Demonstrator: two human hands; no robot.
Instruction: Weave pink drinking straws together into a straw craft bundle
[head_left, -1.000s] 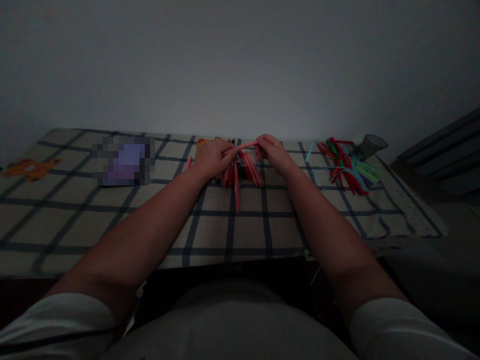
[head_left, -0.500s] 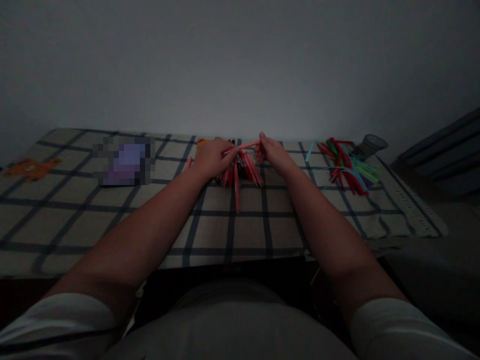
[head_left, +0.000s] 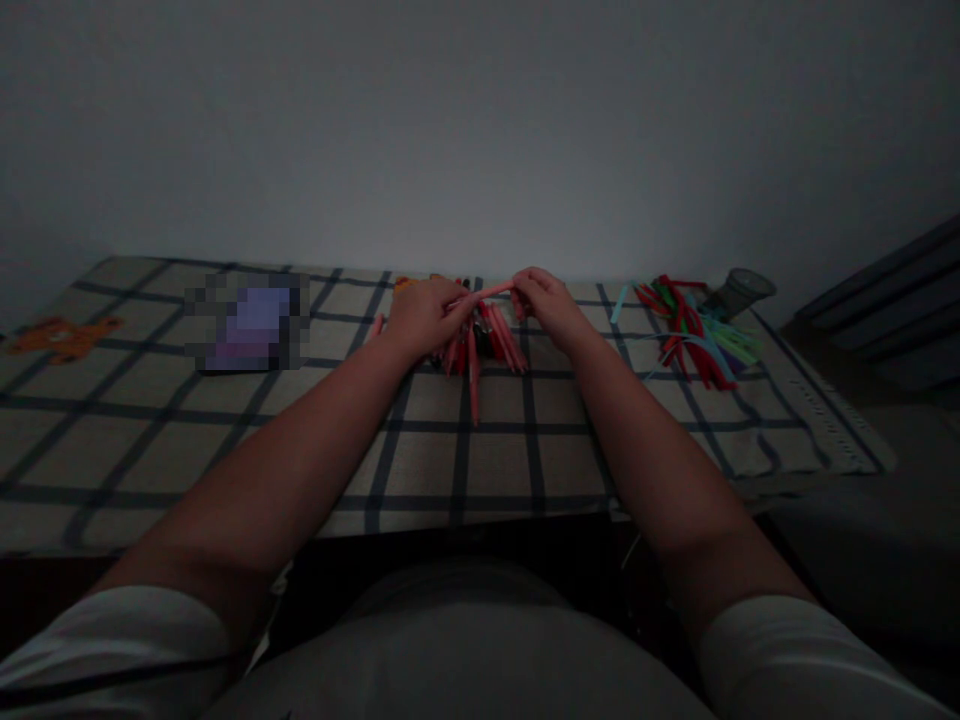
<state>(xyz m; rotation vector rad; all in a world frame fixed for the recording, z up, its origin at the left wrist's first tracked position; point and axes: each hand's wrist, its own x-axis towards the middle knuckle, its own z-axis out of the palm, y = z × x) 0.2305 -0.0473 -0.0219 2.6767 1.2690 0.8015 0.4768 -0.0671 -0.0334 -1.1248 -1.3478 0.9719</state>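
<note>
My left hand [head_left: 426, 318] is closed over the pile at the middle of the table, its thumb and fingers pinching one end of a slender pink stick [head_left: 492, 292]. The stick slopes up to the right, where my right hand [head_left: 547, 305] pinches its other end between thumb and fingertips. Whether it is a pen or a strip I cannot tell. Below the hands lies a pile of pink and red pen-like sticks [head_left: 512, 345], with one longer pink stick [head_left: 474, 385] pointing toward me. Part of the pile is hidden by my left hand.
A checked cloth [head_left: 495, 465] covers the table against the wall. Red, green and blue strips [head_left: 694, 340] lie at the right beside a clear cup [head_left: 741, 290]. A blurred-out purple item [head_left: 255, 325] and an orange piece [head_left: 64, 338] are at the left.
The raised right thumb has come down, and my right fingers now curl over the stick's end. My left hand and the pile look the same.
</note>
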